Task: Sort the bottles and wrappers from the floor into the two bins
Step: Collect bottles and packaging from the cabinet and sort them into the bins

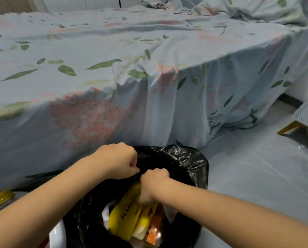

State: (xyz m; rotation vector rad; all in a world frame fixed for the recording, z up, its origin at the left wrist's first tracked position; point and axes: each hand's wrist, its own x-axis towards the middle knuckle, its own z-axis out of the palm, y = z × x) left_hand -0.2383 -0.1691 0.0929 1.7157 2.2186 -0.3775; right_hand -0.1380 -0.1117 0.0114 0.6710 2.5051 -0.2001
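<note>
A bin lined with a black plastic bag (189, 163) stands on the floor right below me. Inside lie several wrappers, among them a yellow wrapper (121, 215) and an orange wrapper (154, 233). My left hand (119, 160) is curled over the bag's far-left part and seems to pinch the black plastic. My right hand (154, 181) is curled just beside it, over the bin's middle, gripping the bag plastic above the yellow wrapper. A bottle with a yellow cap (1, 197) lies at the left edge, partly hidden by my left forearm.
A bed with a pale blue leaf-print sheet (114, 77) fills the space behind the bin, its sheet hanging to the floor. Grey tiled floor (257, 176) opens to the right. A grey furniture piece with a yellow leg (289, 128) stands at far right. Something white (57, 235) sits left of the bin.
</note>
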